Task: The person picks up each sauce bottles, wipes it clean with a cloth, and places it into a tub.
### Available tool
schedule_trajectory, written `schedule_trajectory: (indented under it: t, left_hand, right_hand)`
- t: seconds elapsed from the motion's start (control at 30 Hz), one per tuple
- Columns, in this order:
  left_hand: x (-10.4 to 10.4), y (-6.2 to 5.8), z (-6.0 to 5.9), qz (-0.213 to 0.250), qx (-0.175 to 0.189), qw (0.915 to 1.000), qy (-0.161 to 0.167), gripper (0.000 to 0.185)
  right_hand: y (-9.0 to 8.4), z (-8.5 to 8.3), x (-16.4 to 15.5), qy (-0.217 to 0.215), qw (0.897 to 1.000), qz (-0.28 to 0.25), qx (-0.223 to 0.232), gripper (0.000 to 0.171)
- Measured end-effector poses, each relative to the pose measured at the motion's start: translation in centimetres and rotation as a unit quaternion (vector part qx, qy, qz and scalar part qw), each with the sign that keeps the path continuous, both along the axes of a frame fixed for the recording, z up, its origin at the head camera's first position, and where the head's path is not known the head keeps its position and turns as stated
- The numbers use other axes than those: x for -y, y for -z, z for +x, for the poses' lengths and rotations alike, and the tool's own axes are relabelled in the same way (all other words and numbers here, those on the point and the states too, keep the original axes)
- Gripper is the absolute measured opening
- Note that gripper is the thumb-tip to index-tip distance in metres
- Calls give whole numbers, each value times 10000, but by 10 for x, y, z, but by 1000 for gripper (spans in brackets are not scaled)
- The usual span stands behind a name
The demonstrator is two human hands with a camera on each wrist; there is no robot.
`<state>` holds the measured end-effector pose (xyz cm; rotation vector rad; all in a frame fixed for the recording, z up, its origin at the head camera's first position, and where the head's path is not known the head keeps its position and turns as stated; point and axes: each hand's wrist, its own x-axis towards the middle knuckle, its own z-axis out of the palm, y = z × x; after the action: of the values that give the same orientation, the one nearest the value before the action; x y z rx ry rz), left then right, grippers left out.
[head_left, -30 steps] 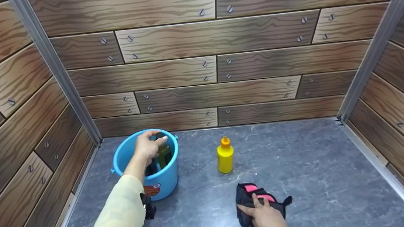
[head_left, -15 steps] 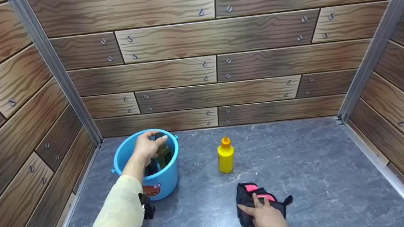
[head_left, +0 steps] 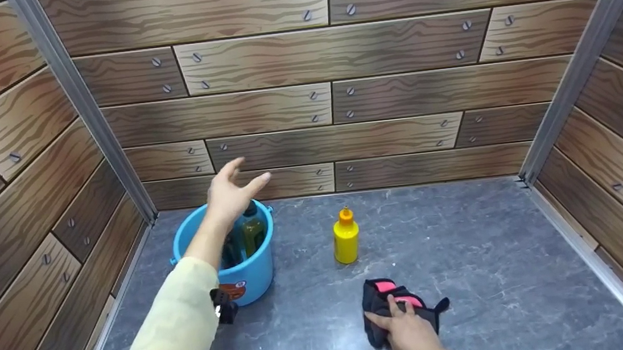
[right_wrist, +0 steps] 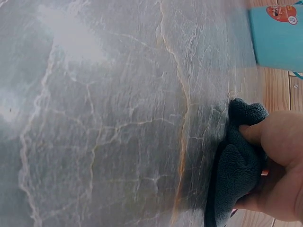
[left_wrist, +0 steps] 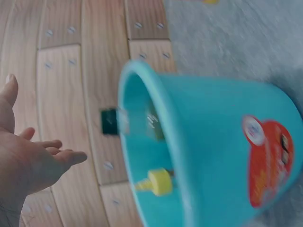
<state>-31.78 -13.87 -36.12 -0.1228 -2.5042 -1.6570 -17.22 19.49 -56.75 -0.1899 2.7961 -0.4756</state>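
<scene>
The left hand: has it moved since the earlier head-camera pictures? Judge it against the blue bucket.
Yes. The left hand has risen from inside the blue bucket, off the dark bottle, and now hovers open above the rim.

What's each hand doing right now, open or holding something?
Left hand: open, fingers spread above the blue bucket, holding nothing.
Right hand: pressing on the black and pink cloth, thumb gripping its edge.

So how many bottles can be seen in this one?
3, maybe more hidden. A yellow bottle stands on the grey floor beside the blue bucket; a dark green bottle and a yellow-capped one are inside the bucket.
</scene>
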Motion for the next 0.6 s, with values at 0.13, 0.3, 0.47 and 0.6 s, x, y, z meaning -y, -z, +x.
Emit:
schedule_trajectory:
  t: [0.13, 0.3, 0.47, 0.6]
  left_hand:
    - [-29, -6, -1, 156, -360, 9988, 283, 82]
    - [-74, 4, -1, 305, -457, 9960, 711, 76]
    - [-109, 30, 1, 427, 4, 9939, 1021, 75]
    - [-127, 52, -2, 537, 387, 9917, 1102, 74]
  right_hand:
    - [0, 1, -1, -41, 10000, -20, -60, 55]
    - [0, 2, -2, -62, 9999, -64, -119, 56]
    - [0, 2, -2, -100, 9998, -106, -140, 57]
    - [0, 1, -1, -57, 9999, -86, 11, 62]
